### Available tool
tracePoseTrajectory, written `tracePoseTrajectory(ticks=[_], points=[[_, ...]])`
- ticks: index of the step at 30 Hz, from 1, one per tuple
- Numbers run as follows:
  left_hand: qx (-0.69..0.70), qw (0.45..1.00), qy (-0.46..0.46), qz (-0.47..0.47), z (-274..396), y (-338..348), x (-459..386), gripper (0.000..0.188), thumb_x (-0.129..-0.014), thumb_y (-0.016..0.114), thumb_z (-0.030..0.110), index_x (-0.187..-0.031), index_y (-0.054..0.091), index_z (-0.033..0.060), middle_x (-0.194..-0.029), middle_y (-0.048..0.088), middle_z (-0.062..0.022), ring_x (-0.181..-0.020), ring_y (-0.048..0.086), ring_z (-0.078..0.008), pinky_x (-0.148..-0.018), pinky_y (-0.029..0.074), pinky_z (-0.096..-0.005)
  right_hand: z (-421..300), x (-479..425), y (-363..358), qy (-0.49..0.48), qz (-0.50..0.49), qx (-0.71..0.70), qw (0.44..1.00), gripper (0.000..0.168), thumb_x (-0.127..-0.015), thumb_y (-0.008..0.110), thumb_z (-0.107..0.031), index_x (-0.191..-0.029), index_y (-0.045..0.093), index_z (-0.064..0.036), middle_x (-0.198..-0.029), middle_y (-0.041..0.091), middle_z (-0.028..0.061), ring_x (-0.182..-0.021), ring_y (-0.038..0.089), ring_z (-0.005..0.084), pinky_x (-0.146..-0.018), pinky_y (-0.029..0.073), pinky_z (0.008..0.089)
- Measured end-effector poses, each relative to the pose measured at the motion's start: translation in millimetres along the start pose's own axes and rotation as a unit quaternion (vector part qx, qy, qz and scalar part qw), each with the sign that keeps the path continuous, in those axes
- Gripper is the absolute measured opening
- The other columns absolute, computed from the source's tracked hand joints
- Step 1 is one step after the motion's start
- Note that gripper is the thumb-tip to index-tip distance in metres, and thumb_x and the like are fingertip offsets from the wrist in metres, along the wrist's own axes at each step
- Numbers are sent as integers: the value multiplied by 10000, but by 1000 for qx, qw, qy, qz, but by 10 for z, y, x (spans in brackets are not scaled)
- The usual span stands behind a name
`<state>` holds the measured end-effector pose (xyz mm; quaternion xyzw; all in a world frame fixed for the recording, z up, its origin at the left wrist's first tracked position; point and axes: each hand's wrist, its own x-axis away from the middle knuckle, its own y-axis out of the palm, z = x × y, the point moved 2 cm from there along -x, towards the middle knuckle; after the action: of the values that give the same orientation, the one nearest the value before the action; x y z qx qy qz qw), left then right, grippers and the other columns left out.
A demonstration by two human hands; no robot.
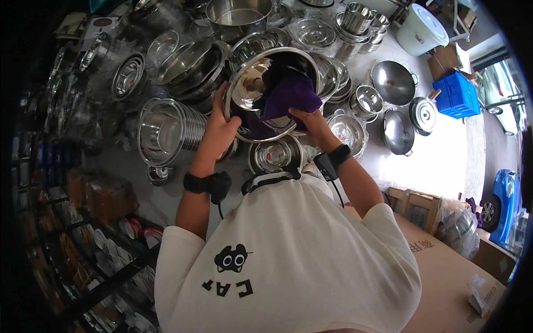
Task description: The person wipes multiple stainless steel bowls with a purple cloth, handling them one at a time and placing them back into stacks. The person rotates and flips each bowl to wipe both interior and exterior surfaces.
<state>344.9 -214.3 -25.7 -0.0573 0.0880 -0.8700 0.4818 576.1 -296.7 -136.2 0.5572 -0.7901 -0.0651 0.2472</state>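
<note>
A shiny stainless steel basin (250, 89) is held up before me, its inside facing me. My left hand (220, 129) grips its rim at the left side, thumb on the rim. In my right hand (310, 123) is a dark purple cloth (293, 98), which lies against the inside of the basin at the right. Below the basin stands a smaller steel bowl (272, 156) with a coloured pattern at its bottom. A tall nested stack of steel basins (166, 131) lies tilted to the left of my left hand.
Steel pots and bowls, some in plastic wrap, crowd the floor ahead. Woks (393, 83), a blue crate (458, 95) and a white lidded bucket (421, 31) stand at the right. A large cardboard box (437, 266) is at lower right, and shelving (112, 279) at lower left.
</note>
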Motion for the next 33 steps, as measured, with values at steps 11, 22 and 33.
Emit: tracePoseTrajectory(ticks=[11,22,33], points=[[-86,995,15,-55,193,-34,87,733,-789,466,-57,-1468,222,74,-1407,421,-181,-1302,435,-259,-1063,339,-336,-813,-318,-251,-246,-11,489,837,455,-696,851,-195,-1078,666,-30,-908,720,125,-854,687,250,-757,534,353],[-371,923,6,-104,435,94,38,682,-808,493,-34,-1435,312,160,-1207,570,-223,-1051,618,-388,-888,489,-445,-1369,219,546,-437,-24,610,660,364,-689,754,-122,-999,569,-80,-901,633,130,-842,633,370,-681,502,437],[-235,966,56,-90,210,44,-33,644,-818,666,151,-1414,435,229,-1124,655,-151,-937,670,-296,-821,521,-371,-1417,397,587,-383,-18,669,637,249,-724,722,-147,-890,549,-79,-729,640,127,-690,649,361,-580,490,454]])
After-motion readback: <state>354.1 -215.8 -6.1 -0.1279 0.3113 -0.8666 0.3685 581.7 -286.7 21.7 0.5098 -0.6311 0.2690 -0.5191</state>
